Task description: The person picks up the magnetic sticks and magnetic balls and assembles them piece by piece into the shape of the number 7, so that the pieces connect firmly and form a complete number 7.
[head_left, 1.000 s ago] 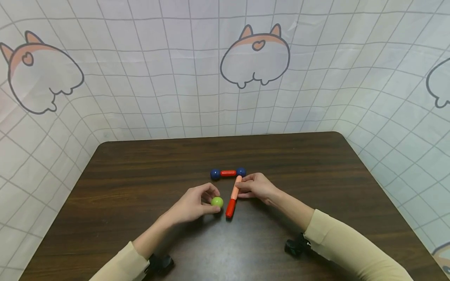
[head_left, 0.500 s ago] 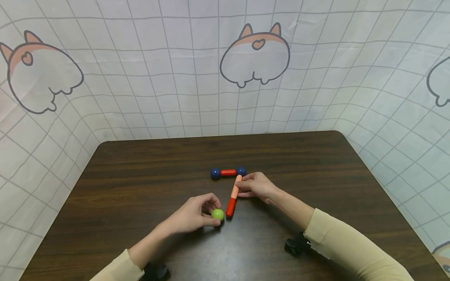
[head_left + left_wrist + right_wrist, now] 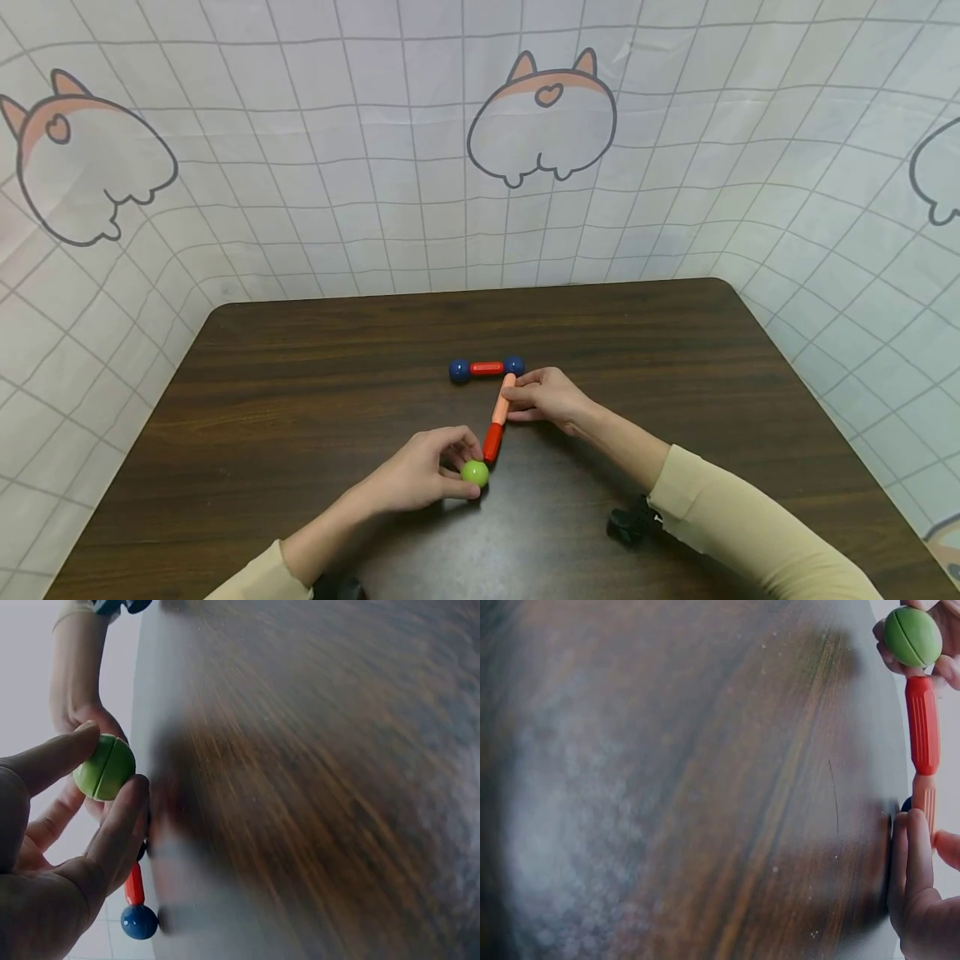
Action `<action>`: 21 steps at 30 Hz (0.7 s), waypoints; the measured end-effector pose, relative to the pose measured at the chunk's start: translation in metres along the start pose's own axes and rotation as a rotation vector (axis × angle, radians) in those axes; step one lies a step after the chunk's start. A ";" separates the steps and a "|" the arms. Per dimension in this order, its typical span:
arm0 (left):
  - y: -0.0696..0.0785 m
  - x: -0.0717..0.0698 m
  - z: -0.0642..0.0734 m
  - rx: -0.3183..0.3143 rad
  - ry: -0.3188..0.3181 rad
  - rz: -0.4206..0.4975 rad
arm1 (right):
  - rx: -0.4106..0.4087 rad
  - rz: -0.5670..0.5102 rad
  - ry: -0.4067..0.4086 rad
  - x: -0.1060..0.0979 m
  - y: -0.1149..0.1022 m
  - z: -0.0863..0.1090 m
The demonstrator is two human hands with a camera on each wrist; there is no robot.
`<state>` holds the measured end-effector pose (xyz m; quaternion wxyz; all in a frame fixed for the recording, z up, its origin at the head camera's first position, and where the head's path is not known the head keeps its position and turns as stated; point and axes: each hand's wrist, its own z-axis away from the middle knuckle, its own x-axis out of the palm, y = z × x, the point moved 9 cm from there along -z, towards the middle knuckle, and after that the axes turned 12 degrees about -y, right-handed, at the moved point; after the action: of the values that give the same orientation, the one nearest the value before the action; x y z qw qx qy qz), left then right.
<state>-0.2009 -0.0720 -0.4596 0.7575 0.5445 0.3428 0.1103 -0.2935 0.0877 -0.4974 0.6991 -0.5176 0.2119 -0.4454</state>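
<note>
My left hand [image 3: 422, 469] pinches a glossy green ball [image 3: 474, 473] between thumb and fingers. The ball sits right at the near end of a ribbed red stick [image 3: 492, 444]; a seam line shows round it in the left wrist view. That red stick joins end to end with a peach stick [image 3: 501, 410], which my right hand [image 3: 553, 402] holds between thumb and fingers. Just beyond lies a short red stick [image 3: 487, 368] with a dark blue ball [image 3: 459, 371] at its left end and another blue ball [image 3: 514, 366] at its right. The peach stick's far tip is close to the right blue ball.
All this is on a dark wood-grain table [image 3: 300, 350]. A white gridded curtain [image 3: 375, 167] with cartoon animal drawings surrounds its back and sides. A black wrist device [image 3: 628, 527] hangs under the right sleeve.
My left hand has carried the green ball toward me, then slightly right to the red stick's near end. My right hand and the sticks stay in place.
</note>
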 end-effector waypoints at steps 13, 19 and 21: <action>0.005 0.004 -0.007 0.006 0.024 -0.039 | -0.001 0.008 -0.021 0.000 0.001 0.001; 0.007 0.005 -0.007 0.017 0.028 -0.042 | 0.017 0.010 -0.032 -0.002 0.002 0.002; 0.008 0.006 -0.008 0.022 0.031 -0.048 | 0.023 0.010 -0.042 -0.002 0.003 0.002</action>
<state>-0.1999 -0.0599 -0.4562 0.7486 0.5426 0.3685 0.0967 -0.2916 0.0907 -0.4998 0.7116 -0.5178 0.1947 -0.4331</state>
